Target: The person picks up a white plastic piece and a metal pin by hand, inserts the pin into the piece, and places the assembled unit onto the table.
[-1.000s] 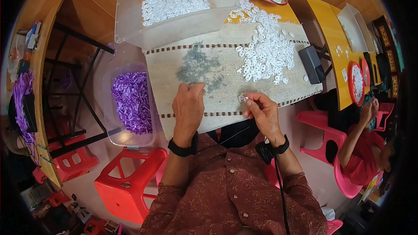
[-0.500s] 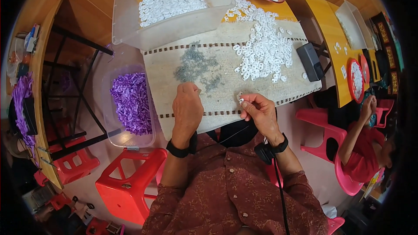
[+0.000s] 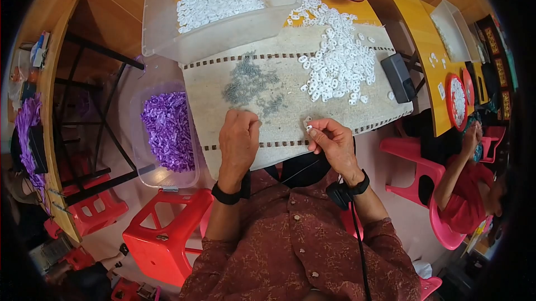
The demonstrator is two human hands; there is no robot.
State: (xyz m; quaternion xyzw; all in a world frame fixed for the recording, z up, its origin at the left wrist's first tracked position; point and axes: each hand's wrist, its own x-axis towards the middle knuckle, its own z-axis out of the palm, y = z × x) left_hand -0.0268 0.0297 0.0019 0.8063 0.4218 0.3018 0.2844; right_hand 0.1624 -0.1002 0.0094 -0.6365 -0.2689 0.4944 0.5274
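Note:
My right hand (image 3: 331, 142) pinches a small white plastic ring (image 3: 307, 121) between thumb and fingers, just above the beige mat (image 3: 290, 112) near its front edge. My left hand (image 3: 238, 140) rests knuckles-up on the mat with fingers curled; what is under it is hidden. A scatter of small grey metal springs (image 3: 249, 82) lies just beyond the left hand. A heap of white rings (image 3: 338, 61) lies on the mat beyond the right hand.
A clear bin of white rings (image 3: 218, 5) stands at the mat's far left. A clear tub of purple pieces (image 3: 166, 129) sits low on the left, above a red stool (image 3: 165, 234). A black box (image 3: 397, 76) lies at the mat's right. Another person in red (image 3: 469, 189) sits at the right.
My right hand has shifted slightly with the white ring held at its fingertips. My left hand stays on the mat in nearly the same spot.

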